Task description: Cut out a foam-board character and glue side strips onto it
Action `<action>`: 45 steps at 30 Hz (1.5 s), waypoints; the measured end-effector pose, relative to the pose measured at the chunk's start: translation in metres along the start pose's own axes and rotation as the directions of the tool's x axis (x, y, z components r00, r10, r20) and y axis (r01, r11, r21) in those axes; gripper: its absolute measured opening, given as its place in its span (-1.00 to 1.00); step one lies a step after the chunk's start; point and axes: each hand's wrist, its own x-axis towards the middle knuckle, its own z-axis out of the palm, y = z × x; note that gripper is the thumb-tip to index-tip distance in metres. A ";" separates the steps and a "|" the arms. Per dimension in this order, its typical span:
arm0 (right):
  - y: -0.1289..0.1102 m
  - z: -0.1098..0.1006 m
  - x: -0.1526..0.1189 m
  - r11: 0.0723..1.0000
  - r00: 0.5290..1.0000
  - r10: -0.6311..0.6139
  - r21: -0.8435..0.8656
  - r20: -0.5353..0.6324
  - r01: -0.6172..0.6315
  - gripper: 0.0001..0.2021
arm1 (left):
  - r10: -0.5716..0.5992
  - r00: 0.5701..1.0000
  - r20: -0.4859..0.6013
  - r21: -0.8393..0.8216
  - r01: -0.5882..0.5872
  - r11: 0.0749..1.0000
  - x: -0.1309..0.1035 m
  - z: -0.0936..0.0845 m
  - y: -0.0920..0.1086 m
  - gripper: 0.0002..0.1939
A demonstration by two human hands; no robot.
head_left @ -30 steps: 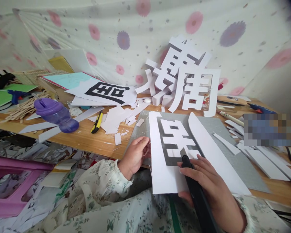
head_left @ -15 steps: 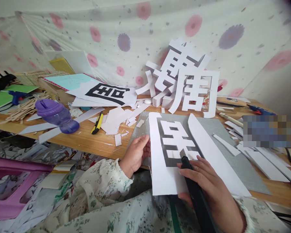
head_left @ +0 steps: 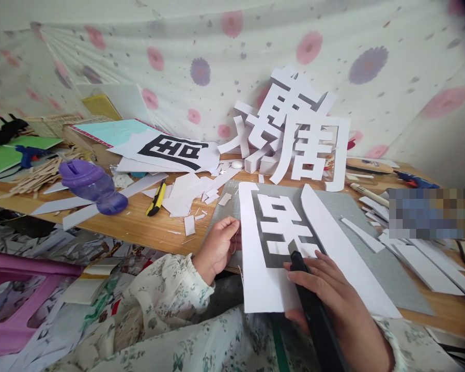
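Observation:
A white foam board cutout (head_left: 267, 284) of a character lies on a grey cutting mat (head_left: 395, 274), overhanging the table's near edge. My right hand (head_left: 333, 294) is closed round a black-handled cutter (head_left: 313, 310); its blade tip rests by the lower strokes of the cutout's inner part (head_left: 284, 219). At the cutout's left edge, my left hand (head_left: 219, 248) has thumb and fingers pinched together; whether it grips the board's edge or a thin strip is hard to make out. Behind stand finished white characters (head_left: 337, 155), one leaning on another.
On the wooden table (head_left: 170, 232) are a purple bottle (head_left: 95, 186), a yellow cutter (head_left: 156, 199), a printed black character sheet (head_left: 174, 152), white scraps (head_left: 184, 194), and strips (head_left: 426, 268) at right. A blue glue gun (head_left: 416, 180) lies at the back right. A pink stool (head_left: 27, 305) stands lower left.
The whole view has shifted slightly, with the scene a little lower in the frame. Both hands, the cutter and the cutout otherwise look the same.

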 end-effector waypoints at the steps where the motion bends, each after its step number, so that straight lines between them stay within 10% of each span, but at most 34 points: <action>1: 0.000 0.000 0.000 1.000 1.000 0.004 -0.003 0.002 -0.004 -0.59 | 0.001 1.000 -0.008 -0.004 -0.001 1.000 0.001 0.000 0.001 -0.61; 13: -0.003 0.003 0.000 1.000 0.999 -0.011 -0.021 -0.034 0.010 -0.56 | 0.022 0.998 -0.052 0.078 -0.018 0.997 0.052 -0.005 0.012 -0.62; 45: -0.001 0.004 -0.002 0.998 0.998 -0.050 -0.043 -0.046 0.048 -0.53 | 0.029 0.999 0.020 0.035 -0.029 0.999 0.045 -0.012 0.015 -0.65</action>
